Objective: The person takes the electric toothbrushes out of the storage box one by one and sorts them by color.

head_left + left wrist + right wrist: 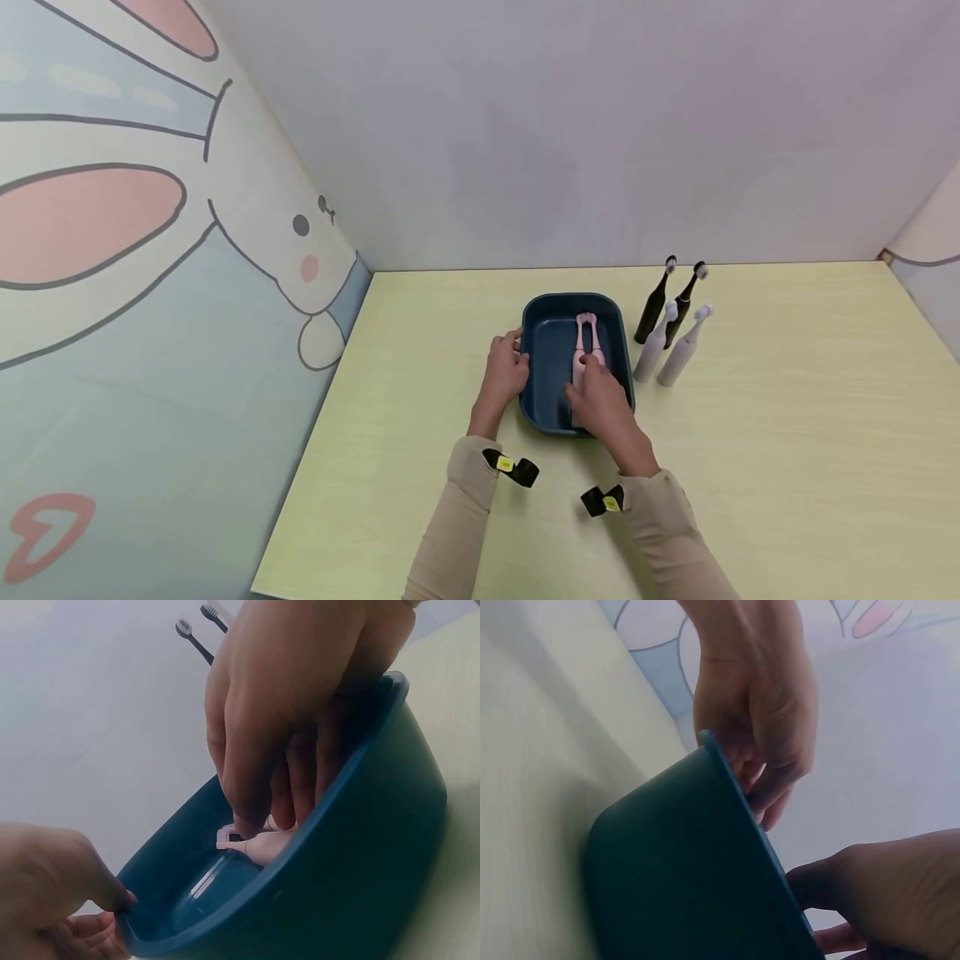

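Observation:
A dark blue basin (543,421) rests on the table. Inside it, two pink electric toothbrushes (579,360) lie side by side, heads toward the far end. At the basin's left wall, my left hand (506,367) grips the rim, its thumb over the edge and fingers outside, as the left wrist view shows. My right hand (603,402) reaches down into the basin, its fingers around the handle of the right-hand pink toothbrush and covering much of it. From the right wrist side, the basin's wall (675,862) hides both toothbrushes.
Just right of the basin stand two black electric toothbrushes (652,310), with two white electric toothbrushes (678,358) in front of them, all upright. A pale wall (562,150) borders the table (810,400) at the back, and a rabbit-patterned wall (150,400) rises on the left.

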`<state>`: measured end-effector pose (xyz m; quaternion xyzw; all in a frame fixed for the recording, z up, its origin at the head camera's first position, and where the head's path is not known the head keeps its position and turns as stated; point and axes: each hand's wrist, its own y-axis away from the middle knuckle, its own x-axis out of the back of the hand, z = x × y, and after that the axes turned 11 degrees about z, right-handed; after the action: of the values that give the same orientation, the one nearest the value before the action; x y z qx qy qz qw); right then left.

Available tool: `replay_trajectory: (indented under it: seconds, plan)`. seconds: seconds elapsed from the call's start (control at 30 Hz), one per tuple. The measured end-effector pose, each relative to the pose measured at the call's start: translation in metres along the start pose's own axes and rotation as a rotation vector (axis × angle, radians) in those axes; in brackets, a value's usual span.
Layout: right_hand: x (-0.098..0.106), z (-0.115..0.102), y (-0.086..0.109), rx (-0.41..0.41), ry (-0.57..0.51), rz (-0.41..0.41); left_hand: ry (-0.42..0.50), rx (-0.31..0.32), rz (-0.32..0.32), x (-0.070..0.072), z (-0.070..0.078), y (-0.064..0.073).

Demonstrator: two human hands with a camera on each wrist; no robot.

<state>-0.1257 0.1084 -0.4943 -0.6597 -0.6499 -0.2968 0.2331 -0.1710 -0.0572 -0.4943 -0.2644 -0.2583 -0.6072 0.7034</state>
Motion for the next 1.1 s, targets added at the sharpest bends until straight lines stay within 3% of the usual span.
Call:
replay_trajectory:
  seconds: [0.33, 0.83, 1.1]
  plan:
    - [-0.008, 0.002, -0.009, 0.044, 0.042, 0.003, -0.014, 0.025, 0.000, 0.000, 0.002, 0.002]
    - [-0.022, 0.000, -0.024, -0.027, 0.052, -0.082, -0.015, 0.016, 0.017, -0.003, 0.003, 0.003]
    - [-0.029, -0.006, -0.029, -0.071, 0.053, -0.066, -0.008, 0.018, 0.019, -0.003, 0.001, 0.003]
